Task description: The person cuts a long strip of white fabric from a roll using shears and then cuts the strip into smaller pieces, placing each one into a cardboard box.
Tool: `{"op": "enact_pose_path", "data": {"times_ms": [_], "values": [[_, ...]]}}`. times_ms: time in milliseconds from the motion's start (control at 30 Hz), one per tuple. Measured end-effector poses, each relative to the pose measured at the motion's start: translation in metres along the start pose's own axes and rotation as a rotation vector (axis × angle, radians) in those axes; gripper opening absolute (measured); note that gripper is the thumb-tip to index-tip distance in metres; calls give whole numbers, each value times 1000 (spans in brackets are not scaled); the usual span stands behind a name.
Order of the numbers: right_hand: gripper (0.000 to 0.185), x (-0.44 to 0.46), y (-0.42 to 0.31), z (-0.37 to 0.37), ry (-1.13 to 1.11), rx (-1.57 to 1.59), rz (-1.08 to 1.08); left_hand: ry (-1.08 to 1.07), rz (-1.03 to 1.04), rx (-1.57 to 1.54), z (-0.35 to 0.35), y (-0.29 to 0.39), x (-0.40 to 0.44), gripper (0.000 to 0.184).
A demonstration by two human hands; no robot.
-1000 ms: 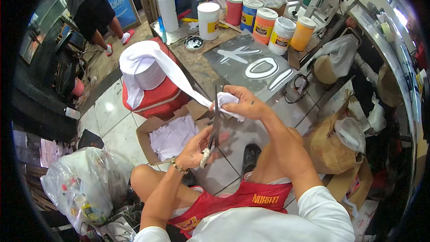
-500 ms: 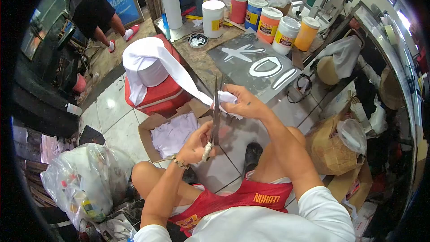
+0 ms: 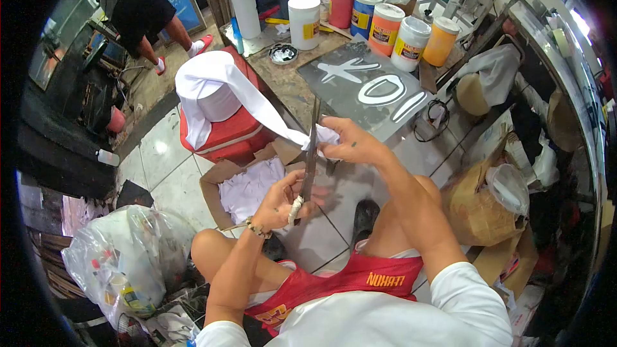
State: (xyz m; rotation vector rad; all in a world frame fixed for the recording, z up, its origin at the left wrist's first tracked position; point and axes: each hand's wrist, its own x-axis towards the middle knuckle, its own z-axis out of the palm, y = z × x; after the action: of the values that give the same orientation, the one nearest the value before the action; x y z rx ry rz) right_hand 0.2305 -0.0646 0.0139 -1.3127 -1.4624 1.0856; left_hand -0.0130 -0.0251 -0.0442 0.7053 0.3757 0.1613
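My left hand (image 3: 281, 202) is wrapped round the handles of a pair of long scissors (image 3: 310, 160), one handle bound in white wrapping. The blades point up and away, close together, at the white fabric strip (image 3: 257, 106). Pinched in my right hand (image 3: 357, 143) is the bunched end of that strip, just right of the blades. From there the strip runs up to a white roll of cloth (image 3: 217, 101) on a red cooler box (image 3: 231, 144). Below, an open cardboard box (image 3: 212, 194) holds white cloth pieces (image 3: 250, 187).
Several paint jars (image 3: 385, 29) line the workbench behind a dark lettered board (image 3: 347, 80). A stuffed plastic bag (image 3: 122, 263) sits at left, a brown paper-like bag (image 3: 479, 209) at right. Another person (image 3: 138, 13) stands at the upper left beside a blue sign (image 3: 181, 3).
The scissor blades have come closer together at the strip. My right hand has barely shifted and keeps its hold. The other person has moved slightly right, covering more of the blue sign.
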Motion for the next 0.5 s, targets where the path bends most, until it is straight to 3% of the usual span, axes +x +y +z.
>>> {"op": "enact_pose_path", "data": {"times_ms": [67, 133, 167, 233, 267, 367, 433, 500], "values": [[25, 3, 12, -1, -9, 19, -29, 41, -96, -186, 2, -4, 0, 45], [26, 3, 13, 1, -23, 40, -57, -5, 458, 747, 17, -10, -6, 42], [25, 1, 13, 2, -54, -12, -94, 0, 454, 743, 11, -10, -1, 42], [24, -2, 15, 7, -89, -52, -124, 164, -22, -240, 4, -4, 10, 50], [22, -1, 18, 8, -58, -128, -134, 75, 135, 212, 3, -6, -2, 60], [21, 1, 12, 8, -44, -148, -95, 217, 281, 452, 21, 12, -11, 70], [23, 2, 13, 11, 28, -195, -58, 264, 324, 395, 24, 12, -10, 68], [24, 4, 15, 22, 18, -58, 42, 456, 573, 490, 24, 11, -7, 64]]}}
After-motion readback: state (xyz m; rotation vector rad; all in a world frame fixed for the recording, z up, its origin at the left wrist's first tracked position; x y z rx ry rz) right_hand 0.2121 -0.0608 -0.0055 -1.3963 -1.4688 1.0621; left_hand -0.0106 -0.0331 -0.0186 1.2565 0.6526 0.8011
